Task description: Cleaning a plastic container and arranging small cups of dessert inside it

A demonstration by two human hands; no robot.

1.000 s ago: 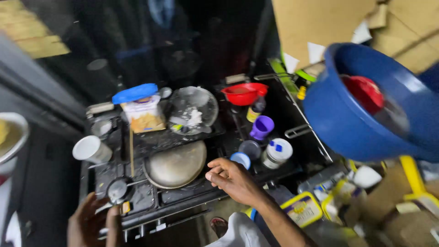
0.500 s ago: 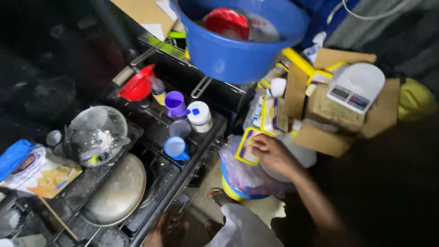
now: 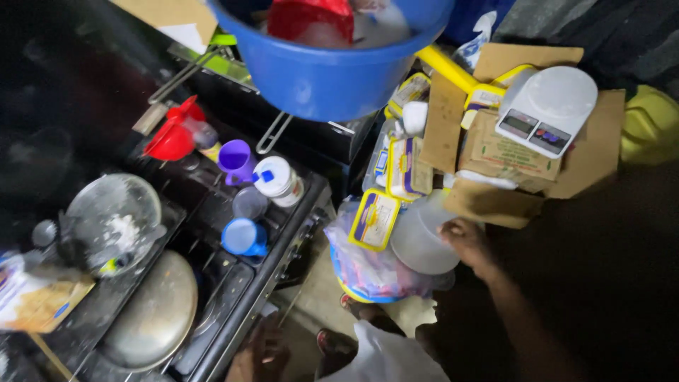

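Observation:
My right hand [image 3: 463, 239] grips the rim of a translucent plastic jug [image 3: 421, 240] that sits among yellow-rimmed tubs [image 3: 373, 219] on top of a clear bag of goods [image 3: 368, 272]. My left hand [image 3: 260, 350] is low in the dark by the front edge of the black stove [image 3: 283, 247]. It is too dim and blurred to tell its fingers or whether it holds anything. A big blue basin [image 3: 325, 71] with a red thing inside hangs over the stove's far side.
On the stove stand a metal lid [image 3: 152, 311], a floury bowl [image 3: 113, 216], a blue cup [image 3: 240, 237], a purple cup [image 3: 235, 161], a white jar [image 3: 276, 180] and a red funnel [image 3: 170, 138]. A white kitchen scale [image 3: 548, 110] rests on cardboard boxes [image 3: 509, 159] at the right.
The view has swung right, from the stove to the boxes. My right hand left the stove, crossed to the tubs and took hold of the translucent jug. My left hand stayed by the stove front.

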